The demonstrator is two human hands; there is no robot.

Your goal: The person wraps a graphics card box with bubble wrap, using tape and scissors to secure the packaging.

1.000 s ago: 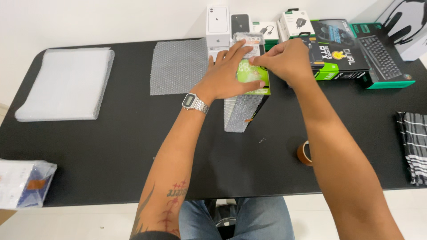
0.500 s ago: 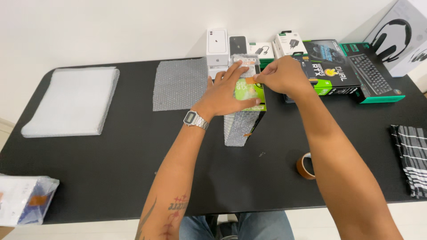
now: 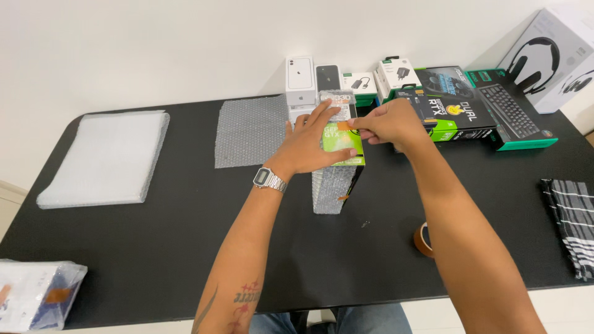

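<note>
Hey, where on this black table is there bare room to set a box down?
The black table lies bare between the white foam sheet stack and the bubble-wrap sheet, and along the near edge left of the brown tape roll. Bare too between that roll and the striped cloth. Crowded at the back right, round the green keyboard box.

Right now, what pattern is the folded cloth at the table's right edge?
The cloth is black with thin white checks, in the head view.

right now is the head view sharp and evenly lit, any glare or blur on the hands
Head view: lighting is soft and even, shadows faint under the arms; left hand and right hand look sharp, no motion blur; mild sheen on the bubble wrap sheet and black table; wide-angle bend at the table's edges.
</note>
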